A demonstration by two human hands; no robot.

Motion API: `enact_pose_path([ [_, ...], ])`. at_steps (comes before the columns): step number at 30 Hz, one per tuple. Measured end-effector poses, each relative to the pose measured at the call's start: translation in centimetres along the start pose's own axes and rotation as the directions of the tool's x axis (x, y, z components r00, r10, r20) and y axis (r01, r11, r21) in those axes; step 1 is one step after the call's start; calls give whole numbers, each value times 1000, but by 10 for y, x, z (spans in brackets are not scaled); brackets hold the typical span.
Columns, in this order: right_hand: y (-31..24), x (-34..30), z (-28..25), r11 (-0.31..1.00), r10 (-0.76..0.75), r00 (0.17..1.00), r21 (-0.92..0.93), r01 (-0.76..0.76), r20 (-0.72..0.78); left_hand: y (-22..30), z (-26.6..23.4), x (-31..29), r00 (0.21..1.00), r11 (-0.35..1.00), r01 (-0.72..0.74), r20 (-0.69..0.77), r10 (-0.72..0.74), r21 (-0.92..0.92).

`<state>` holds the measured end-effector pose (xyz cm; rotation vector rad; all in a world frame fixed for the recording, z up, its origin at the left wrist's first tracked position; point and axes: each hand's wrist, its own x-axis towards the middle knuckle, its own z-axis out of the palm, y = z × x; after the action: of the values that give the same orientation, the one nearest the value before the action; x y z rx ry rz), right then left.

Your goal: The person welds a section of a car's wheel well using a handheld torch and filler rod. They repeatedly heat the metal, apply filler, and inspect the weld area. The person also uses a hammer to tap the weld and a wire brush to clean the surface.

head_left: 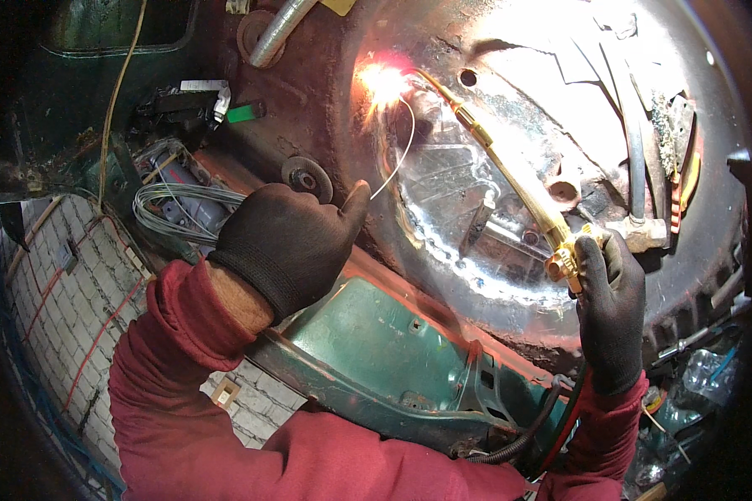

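My right hand [612, 309], in a dark glove, is closed round the handle of a brass gas welding torch [510, 175]. The torch slants up and left, and its bent tip ends at a bright flame [384, 82] on the rusty metal panel [351, 50]. Pinched in my gloved left hand [288, 242] is a thin welding wire [411, 138], which curves up to the glowing spot. A coil of the wire [163, 209] extends left from behind this hand. Below the flame lies a shiny sheet-metal patch [443, 179] with a bright, rough seam at its lower edge.
A hammer [635, 159] and other hand tools lie at the right in strong light. Left of centre are a grey power tool [188, 192] and a round disc [307, 178]. A green painted panel [368, 334] runs below; hoses [560, 426] pass by my right forearm.
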<state>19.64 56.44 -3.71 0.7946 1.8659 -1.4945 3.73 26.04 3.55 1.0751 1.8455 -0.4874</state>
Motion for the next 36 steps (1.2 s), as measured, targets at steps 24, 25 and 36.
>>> enact_pose_path([
  [24,5,-1,0,998,-41,999,-41,41,-11,2,-4,2,1000,1000,-1,22,1,15],
  [25,5,-2,2,996,-66,997,-58,65,-27,2,-3,2,1000,1000,-5,16,5,20],
  [36,0,-1,1,1000,9,1000,-13,-9,1,1,-1,2,999,1000,-22,-27,22,-4],
])
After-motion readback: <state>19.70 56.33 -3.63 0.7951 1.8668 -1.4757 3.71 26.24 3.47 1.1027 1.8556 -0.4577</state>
